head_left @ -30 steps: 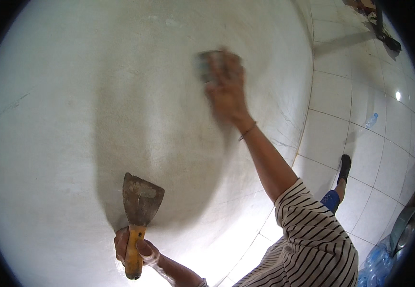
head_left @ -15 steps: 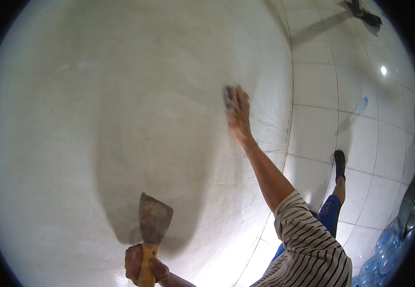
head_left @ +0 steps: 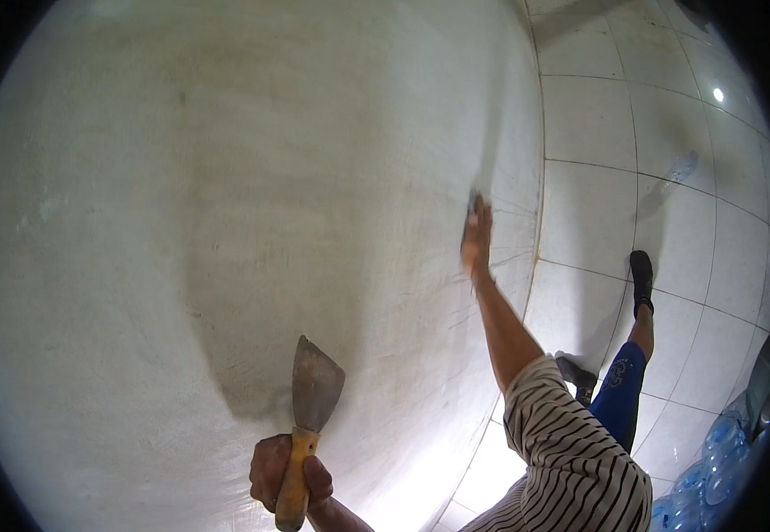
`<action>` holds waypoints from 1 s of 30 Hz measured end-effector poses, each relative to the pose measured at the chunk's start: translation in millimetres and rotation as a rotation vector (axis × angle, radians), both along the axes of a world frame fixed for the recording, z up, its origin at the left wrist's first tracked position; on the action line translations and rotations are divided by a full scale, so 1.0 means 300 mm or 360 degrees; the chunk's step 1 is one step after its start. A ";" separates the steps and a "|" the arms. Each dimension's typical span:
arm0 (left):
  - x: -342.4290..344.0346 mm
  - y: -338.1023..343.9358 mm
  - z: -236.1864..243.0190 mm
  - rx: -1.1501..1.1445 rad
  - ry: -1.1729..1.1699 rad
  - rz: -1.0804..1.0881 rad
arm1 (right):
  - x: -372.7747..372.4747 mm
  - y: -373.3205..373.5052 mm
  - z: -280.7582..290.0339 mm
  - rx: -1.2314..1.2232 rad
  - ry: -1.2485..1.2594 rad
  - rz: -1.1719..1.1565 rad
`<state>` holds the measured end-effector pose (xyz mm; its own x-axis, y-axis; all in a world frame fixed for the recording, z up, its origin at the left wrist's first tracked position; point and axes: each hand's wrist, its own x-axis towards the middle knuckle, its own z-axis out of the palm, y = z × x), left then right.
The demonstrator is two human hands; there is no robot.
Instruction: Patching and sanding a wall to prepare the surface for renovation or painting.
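Note:
My left hand (head_left: pixel 283 479) is closed round the yellow handle of a putty knife (head_left: pixel 317 390). Its broad, stained metal blade points up and stands in front of the wall; whether it touches the wall I cannot tell. Farther right and up, my right hand (head_left: pixel 476 239) reaches out along the pale plastered wall (head_left: pixel 119 293), low down near the floor. Its fingers press a small dark flat piece (head_left: pixel 471 215) against the surface. Motion smears that hand, and the piece is mostly hidden under it. Faint dark lines mark the wall beside it.
White floor tiles (head_left: pixel 589 208) meet the wall along the right. A clear plastic bottle (head_left: pixel 684 167) lies on them. My legs, in blue shorts (head_left: pixel 617 390) and dark shoes (head_left: pixel 641 275), stand there. Several bluish clear bottles (head_left: pixel 713 465) and a grey-green container (head_left: pixel 765 377) are at the lower right.
My right hand has moved right and down across the wall with the dark piece, closer to the floor edge. The putty knife appears slightly higher and farther right. The view has shifted a little.

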<state>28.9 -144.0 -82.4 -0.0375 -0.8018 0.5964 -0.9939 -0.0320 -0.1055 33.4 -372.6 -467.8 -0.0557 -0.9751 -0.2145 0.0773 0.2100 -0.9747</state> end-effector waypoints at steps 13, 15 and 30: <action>-0.012 -0.153 -0.273 0.0284 -0.0045 0.0613 | -0.013 -0.046 -0.024 -0.0153 0.0100 0.0133; -0.050 -0.206 -0.257 0.0257 -0.0053 -0.0711 | 0.068 0.174 0.011 0.0202 0.0191 0.0355; -0.036 -0.164 -0.303 0.0148 0.0469 0.0188 | 0.051 0.258 0.091 -0.0101 0.0110 0.0302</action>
